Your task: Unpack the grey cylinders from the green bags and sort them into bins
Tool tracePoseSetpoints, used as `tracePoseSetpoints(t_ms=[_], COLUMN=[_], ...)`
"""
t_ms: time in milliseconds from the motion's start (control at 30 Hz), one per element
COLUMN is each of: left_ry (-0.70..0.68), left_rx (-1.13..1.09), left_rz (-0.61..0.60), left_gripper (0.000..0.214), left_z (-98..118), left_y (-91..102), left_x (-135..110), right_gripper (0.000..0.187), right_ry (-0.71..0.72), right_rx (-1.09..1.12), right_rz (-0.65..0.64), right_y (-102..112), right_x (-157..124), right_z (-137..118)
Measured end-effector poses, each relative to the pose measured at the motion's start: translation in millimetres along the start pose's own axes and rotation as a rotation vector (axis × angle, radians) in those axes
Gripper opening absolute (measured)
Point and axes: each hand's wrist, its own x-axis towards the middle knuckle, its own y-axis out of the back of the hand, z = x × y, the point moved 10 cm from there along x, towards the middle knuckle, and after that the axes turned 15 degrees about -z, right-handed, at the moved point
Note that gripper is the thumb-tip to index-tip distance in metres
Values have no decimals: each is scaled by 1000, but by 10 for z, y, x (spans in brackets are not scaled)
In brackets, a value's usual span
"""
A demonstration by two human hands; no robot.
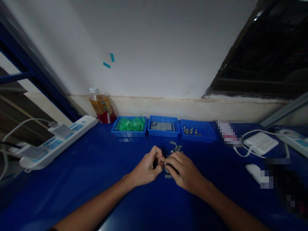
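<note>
My left hand (pixel 148 166) and my right hand (pixel 184 170) meet over the blue table (pixel 96 173), fingers pinched together around a small grey metal part (pixel 166 165). Which hand bears the part is hard to tell; both touch it. Several loose grey metal parts (pixel 175 147) lie on the table just beyond my fingers, and one more (pixel 168 176) sits under my right hand. Behind them stand three blue bins: one with green bags (pixel 130 124), one with rows of grey pieces (pixel 163 126), one with small metal screws (pixel 192 131).
A white power strip (pixel 57 141) with plugs lies at the left. A drink bottle (pixel 101 107) stands by the wall. At the right lie a white charger (pixel 261 142) with cable and a white mouse-like object (pixel 253 170). A dark window opening is at upper right.
</note>
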Motion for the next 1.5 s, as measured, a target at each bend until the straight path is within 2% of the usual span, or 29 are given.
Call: tracePoseSetpoints(t_ms=[167, 300, 433, 700, 800, 900, 1000, 1067, 1167, 1267, 1333, 1400, 1433, 1500], left_ry=[-31, -50, -45, -37, -19, -10, 29, 65, 77, 55, 47, 43, 42, 40], left_rx=[64, 256, 339, 392, 468, 597, 726, 793, 858, 880, 847, 766, 716, 628], left_rz=[-11, 25, 52, 47, 70, 77, -63, -161, -200, -216, -206, -148, -105, -21], left_gripper=[12, 19, 12, 14, 14, 20, 21, 20, 16, 15, 15, 17, 19, 21], left_z=[130, 234, 254, 240, 228, 257, 230, 195, 205, 226, 219, 218, 220, 225], left_y=[-19, 7, 12, -26, -18, -4, -89, -144, -156, -154, -115, -21, 39, 148], left_x=[-3, -6, 17, 32, 17, -6, -9, -24, -49, -52, -34, 2, 24, 70], right_gripper=[8, 13, 14, 13, 16, 17, 20, 23, 26, 27, 30, 35, 36, 31], right_ry=[-31, -62, -58, -69, -74, -191, -460, -657, -863, -1000, -1037, -972, -891, -598], right_rx=[21, 4, -1, 75, 49, -65, -217, -302, -341, -318, -331, -367, -379, -320], right_rz=[43, 112, 130, 119, 174, 347, 522, 469, 236, 42, 32, 125, 191, 261], right_y=[42, 99, 104, 79, 203, 546, 947, 1081, 1099, 1046, 1050, 1059, 1038, 867], right_x=[-17, -54, -83, -117, -129, -243, -461, -527, -517, -504, -488, -426, -378, -225], right_z=[55, 113, 107, 49, 114, 433, 975, 1371, 1880, 2166, 2145, 1897, 1689, 1155])
